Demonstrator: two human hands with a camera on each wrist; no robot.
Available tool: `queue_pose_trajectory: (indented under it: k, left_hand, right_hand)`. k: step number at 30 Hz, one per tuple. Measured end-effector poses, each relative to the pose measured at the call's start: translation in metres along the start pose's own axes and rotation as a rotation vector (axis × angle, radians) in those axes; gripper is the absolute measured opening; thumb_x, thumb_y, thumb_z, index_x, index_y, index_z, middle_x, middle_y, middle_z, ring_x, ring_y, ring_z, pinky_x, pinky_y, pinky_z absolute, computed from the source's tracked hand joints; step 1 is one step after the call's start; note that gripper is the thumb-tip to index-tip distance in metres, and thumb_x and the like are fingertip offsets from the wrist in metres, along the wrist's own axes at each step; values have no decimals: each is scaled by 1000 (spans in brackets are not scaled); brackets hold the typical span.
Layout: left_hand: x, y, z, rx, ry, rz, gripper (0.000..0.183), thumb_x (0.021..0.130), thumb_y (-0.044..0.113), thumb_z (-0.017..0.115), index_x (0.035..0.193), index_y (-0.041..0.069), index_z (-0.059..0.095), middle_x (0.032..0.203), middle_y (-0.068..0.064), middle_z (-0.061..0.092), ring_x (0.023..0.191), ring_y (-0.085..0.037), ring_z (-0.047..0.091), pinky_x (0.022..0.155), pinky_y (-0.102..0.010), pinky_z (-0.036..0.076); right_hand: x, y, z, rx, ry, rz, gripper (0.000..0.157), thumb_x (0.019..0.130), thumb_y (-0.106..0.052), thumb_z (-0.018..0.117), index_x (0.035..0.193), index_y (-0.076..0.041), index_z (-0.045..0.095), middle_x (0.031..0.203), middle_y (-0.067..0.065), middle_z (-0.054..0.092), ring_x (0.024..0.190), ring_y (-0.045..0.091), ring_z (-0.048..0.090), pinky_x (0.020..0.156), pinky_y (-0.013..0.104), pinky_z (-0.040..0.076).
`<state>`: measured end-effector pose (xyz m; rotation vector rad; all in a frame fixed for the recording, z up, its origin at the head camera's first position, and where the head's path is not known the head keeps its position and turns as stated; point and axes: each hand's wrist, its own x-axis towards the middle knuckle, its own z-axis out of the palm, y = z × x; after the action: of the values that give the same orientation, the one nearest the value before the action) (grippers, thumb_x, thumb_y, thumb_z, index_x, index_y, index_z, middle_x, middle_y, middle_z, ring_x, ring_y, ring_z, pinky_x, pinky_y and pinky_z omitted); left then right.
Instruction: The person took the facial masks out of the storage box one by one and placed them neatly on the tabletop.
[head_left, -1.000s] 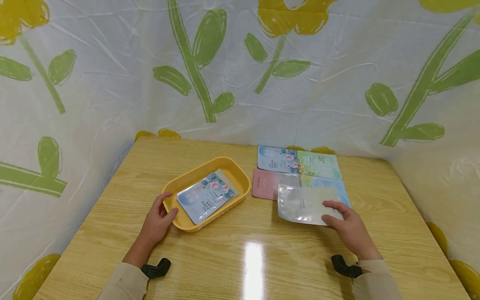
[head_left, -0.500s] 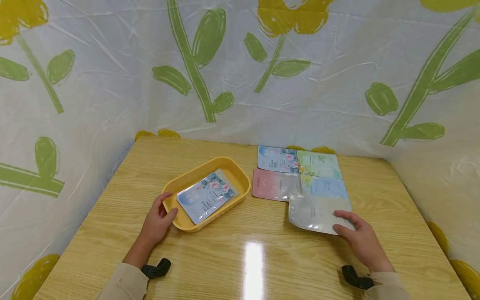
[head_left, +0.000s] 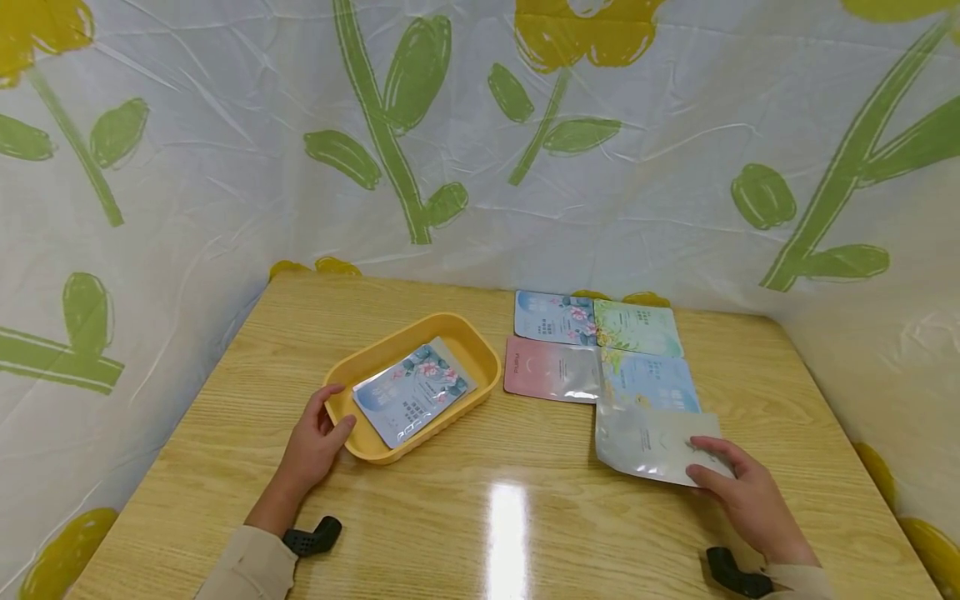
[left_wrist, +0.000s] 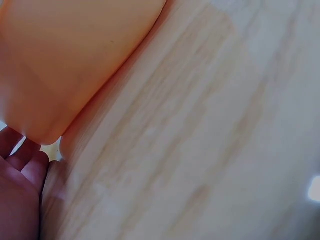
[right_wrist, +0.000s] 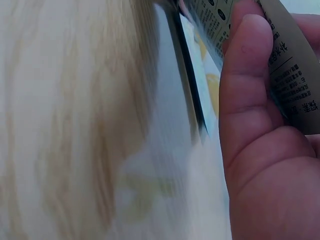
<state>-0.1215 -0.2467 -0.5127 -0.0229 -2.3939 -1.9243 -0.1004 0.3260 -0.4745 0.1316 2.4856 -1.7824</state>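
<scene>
My left hand (head_left: 309, 446) grips the near-left end of a yellow tray (head_left: 463, 327), its thumb over the rim. The left wrist view shows fingertips (left_wrist: 22, 155) at the underside of the tray (left_wrist: 65, 60). Inside the tray lies a blue floral face mask packet (head_left: 408, 396) on top of a paler one. My right hand (head_left: 753, 504) pinches the right end of a silver-grey face mask packet (head_left: 645, 442), whose far edge is at the blue packet (head_left: 652, 379) behind it. In the right wrist view the thumb presses the packet's printed brown back (right_wrist: 295, 75).
Several packets lie in two rows at the back right: a blue floral one (head_left: 555, 317), a green one (head_left: 637, 327) and a pink-silver one (head_left: 551, 369) among them. A flower-printed white curtain (head_left: 480, 208) encloses the wooden table (head_left: 420, 525).
My right hand has moved right and toward me with the silver-grey packet, uncovering more of the pink-silver and blue packets. The left hand and tray have stayed in place.
</scene>
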Motion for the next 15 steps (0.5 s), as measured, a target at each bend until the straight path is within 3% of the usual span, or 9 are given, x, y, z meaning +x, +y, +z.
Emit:
queue_pose_trajectory:
  k: [4,15]
  left_hand:
    - [0,1,-1,2,-2,-1,53,100,6,58,147,-1,34,150,-30,34,138,-40,37,96,-6,35]
    - [0,-2,0,15,5,7,50,100,6,58,145,-1,36,149,-30,35,136,-42,39,96,-6,35]
  right_hand:
    - [-2,3,-4,13,4,24,31,95,-6,68,126,-5,64,128,-6,40,87,5,59,67,27,57]
    - [-6,10,-10,-56,5,88,34,96,-11,68,127,-1,61,131,0,39,88,1,56,69,28,58]
